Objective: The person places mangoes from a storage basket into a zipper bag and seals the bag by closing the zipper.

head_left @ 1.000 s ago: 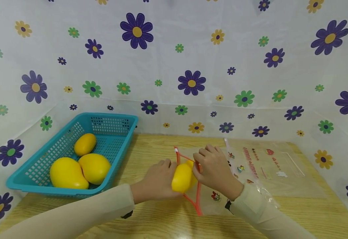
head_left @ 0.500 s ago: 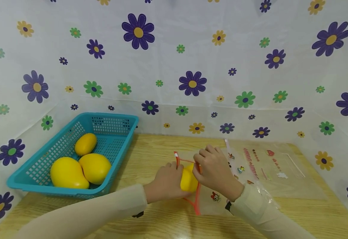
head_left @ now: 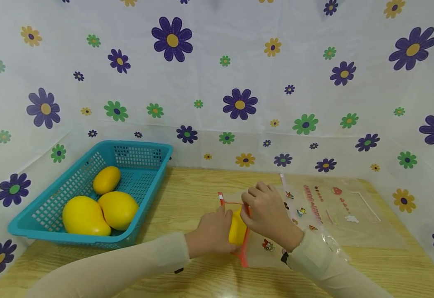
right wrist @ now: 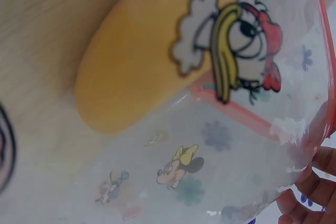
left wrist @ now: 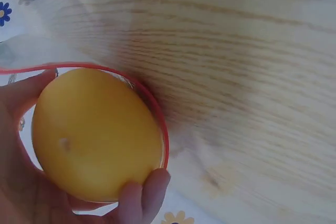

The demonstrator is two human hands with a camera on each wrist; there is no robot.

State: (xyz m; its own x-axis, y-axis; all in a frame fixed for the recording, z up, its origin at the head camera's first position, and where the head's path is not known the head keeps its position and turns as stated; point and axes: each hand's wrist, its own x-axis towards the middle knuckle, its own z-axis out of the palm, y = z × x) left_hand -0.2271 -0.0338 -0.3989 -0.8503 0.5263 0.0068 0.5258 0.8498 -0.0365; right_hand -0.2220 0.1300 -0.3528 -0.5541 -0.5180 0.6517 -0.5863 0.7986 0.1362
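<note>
The basket (head_left: 64,237) stands on the table (head_left: 187,186), three mangoes (head_left: 118,210) inside. Right of the basket lies a zip bag (head_left: 255,253), a fourth mango (head_left: 238,228) in its mouth between left hand (head_left: 211,231) and right hand (head_left: 269,211). Farther right lies a flat bag (head_left: 373,231); behind the basket hangs a cloth (head_left: 202,78).

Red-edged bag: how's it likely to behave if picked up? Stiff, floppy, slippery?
The red-edged bag is probably floppy: its rim curves around the mango. Likely light, since it looks thin and see-through. Possibly slippery too, given the glossy highlights.
</note>
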